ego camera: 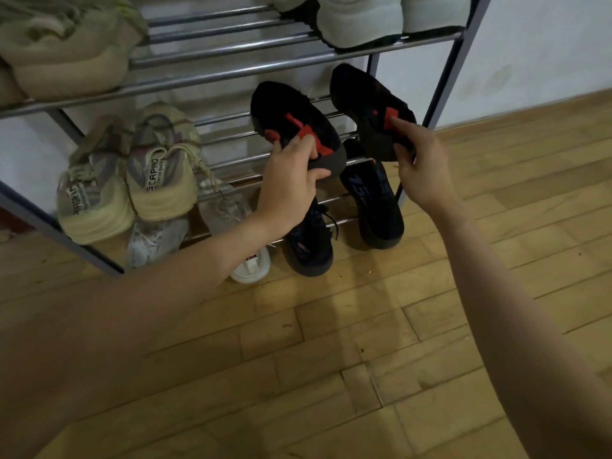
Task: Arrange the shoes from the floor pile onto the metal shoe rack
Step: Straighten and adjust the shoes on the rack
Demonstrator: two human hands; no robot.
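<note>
Head view: at frame centre, the left hand (291, 180) curls its grip round the heel of a black shoe (294, 124); the right hand (422, 167) pinches its mate (371, 107). Both shoes hang over the rack's (231, 66) middle shelf, right of tan sneakers (132, 180).
</note>
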